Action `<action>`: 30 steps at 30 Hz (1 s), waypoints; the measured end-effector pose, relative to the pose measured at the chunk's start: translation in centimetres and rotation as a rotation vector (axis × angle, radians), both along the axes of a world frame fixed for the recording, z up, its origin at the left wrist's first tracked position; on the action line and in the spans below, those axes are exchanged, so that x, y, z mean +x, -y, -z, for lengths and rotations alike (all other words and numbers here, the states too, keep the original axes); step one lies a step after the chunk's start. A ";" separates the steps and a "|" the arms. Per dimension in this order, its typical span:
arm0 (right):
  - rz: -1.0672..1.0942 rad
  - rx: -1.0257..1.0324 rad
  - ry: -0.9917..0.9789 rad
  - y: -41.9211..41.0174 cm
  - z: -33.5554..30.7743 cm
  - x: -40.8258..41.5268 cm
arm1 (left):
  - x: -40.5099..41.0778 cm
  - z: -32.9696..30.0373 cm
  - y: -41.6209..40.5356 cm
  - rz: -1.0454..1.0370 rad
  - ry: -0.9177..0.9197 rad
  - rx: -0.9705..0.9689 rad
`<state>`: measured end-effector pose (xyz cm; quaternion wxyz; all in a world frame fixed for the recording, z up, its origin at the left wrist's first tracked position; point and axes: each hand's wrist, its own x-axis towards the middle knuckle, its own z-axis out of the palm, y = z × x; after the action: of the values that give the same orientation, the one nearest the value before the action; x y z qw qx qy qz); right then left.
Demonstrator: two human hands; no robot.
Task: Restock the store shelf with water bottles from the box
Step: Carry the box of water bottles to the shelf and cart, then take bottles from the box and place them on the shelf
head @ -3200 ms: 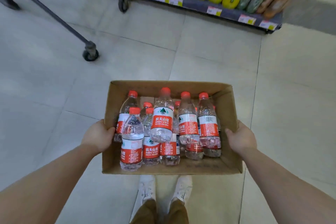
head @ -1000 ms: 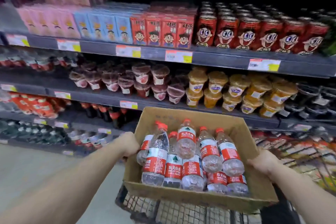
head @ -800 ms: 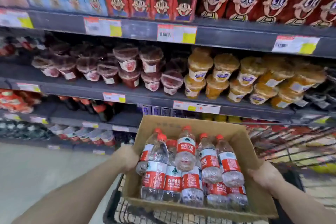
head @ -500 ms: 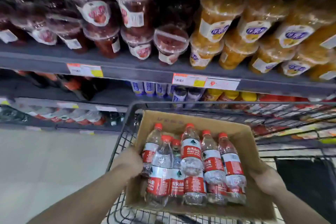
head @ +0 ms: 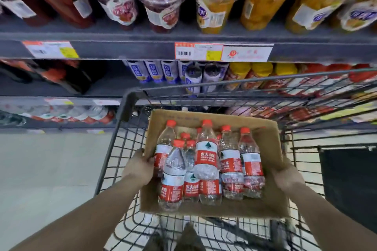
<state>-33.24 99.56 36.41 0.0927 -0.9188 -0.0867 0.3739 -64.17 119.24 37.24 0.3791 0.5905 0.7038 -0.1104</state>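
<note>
An open cardboard box (head: 271, 134) sits low inside a black wire shopping cart (head: 114, 149). It holds several clear water bottles (head: 206, 157) with red caps and red-white labels, lying slanted against each other. My left hand (head: 138, 167) grips the box's left wall, thumb over the rim. My right hand (head: 285, 175) grips the right wall. Matching red-capped water bottles (head: 81, 114) lie on a low shelf at the left, near the floor.
Grey store shelves (head: 122, 47) fill the top of the view. Cups of red fruit (head: 159, 0) and orange fruit (head: 216, 0) stand above. White-blue cans (head: 155, 71) and yellow-capped bottles (head: 240, 73) sit on the middle shelf. Pale tiled floor (head: 44, 169) lies left of the cart.
I lifted the box from the floor, turned to the shelves and lowered it into the wire cart. Both hands kept their grip on its side walls.
</note>
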 end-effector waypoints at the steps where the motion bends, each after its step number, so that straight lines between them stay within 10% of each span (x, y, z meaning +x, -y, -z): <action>1: 0.010 0.042 0.010 -0.5 -0.9 -0.2 | 0.0 -0.8 0.1 -0.021 0.042 0.000; 6: -0.023 0.262 0.259 -4.6 -4.1 -3.6 | 1.0 -4.6 0.7 -0.006 0.243 0.127; 11: -0.121 0.402 -0.107 -9.1 -6.6 -9.8 | 1.2 -5.0 3.4 0.197 0.210 0.263; 23: -0.107 0.151 -0.335 -11.3 -3.9 -11.9 | 0.1 -1.7 7.9 0.022 0.139 -0.198; 30: -0.015 0.307 -0.435 -9.4 -6.4 -12.0 | -1.6 -4.0 5.3 -0.148 0.450 -0.484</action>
<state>-45.25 109.01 42.76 0.2449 -0.7913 -0.1272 0.5456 -65.80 113.90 41.23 0.6610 0.4405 0.5968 -0.1134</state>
